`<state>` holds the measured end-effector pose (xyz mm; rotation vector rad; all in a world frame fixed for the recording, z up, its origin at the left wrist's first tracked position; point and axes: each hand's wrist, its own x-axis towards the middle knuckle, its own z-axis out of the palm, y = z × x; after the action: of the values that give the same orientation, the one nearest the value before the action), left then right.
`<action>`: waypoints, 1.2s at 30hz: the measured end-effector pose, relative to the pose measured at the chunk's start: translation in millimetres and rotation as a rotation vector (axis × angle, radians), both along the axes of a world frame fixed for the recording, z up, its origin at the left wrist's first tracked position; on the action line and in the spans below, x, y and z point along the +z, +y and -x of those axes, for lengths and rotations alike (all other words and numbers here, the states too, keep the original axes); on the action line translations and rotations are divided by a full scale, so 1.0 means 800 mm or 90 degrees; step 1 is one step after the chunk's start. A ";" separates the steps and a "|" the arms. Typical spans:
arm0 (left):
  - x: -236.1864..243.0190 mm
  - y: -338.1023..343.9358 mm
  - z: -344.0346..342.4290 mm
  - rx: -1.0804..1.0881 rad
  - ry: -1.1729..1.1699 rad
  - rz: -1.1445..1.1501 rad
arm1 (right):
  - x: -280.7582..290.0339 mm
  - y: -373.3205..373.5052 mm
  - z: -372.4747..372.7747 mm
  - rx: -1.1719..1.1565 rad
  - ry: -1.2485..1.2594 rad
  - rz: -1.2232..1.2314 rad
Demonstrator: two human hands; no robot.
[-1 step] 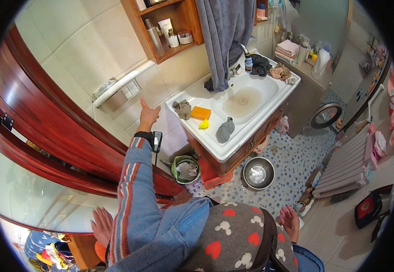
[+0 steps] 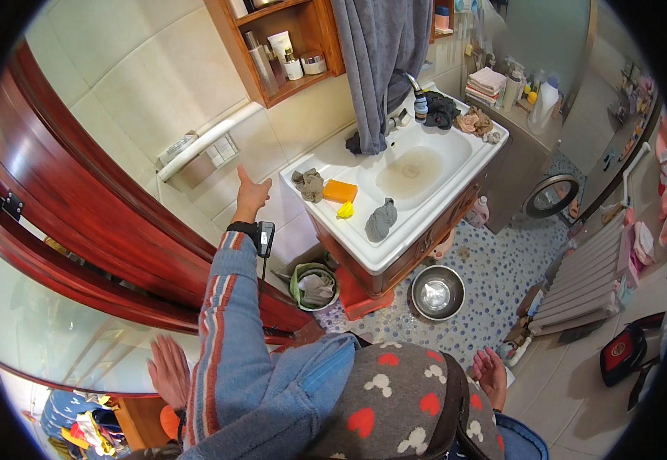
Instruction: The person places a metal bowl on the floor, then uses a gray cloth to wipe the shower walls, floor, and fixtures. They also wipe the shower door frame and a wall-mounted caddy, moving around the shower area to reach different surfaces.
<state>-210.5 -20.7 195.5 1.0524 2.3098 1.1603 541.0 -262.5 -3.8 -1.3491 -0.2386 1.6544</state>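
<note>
Left hand (image 2: 252, 201), index and thumb spread, holding nothing, beside the left edge of the washbasin (image 2: 410, 218), where a taupe cloth (image 2: 308, 185) lies; right hand (image 2: 490, 374), near right, loosely curled, apparently empty. Patterned floor (image 2: 494, 280) runs between washbasin and radiator (image 2: 575, 284), a steel bowl (image 2: 424, 307) standing on it.

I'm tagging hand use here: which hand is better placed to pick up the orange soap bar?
Probably the left hand: it is empty and stretched out near the end of the washbasin where the orange soap bar lies. The right hand is low, farther away.
</note>
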 end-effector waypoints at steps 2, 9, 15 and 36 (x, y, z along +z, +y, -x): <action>-0.002 0.001 0.000 0.001 -0.048 -0.011 | -0.004 -0.002 -0.003 0.000 0.000 -0.007; -0.038 0.021 -0.026 -0.036 -0.126 -0.013 | -0.010 -0.004 -0.001 -0.004 0.015 -0.001; -0.086 0.045 -0.096 -0.108 -0.142 0.040 | -0.004 -0.001 0.000 -0.016 0.014 -0.002; -0.219 0.155 -0.183 -0.270 -0.251 0.137 | 0.025 -0.052 0.013 -0.130 -0.022 0.043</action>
<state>-63.7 103.3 20.5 1.0529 1.7519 0.8389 530.2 -303.9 16.2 -1.4044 -0.0630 1.4804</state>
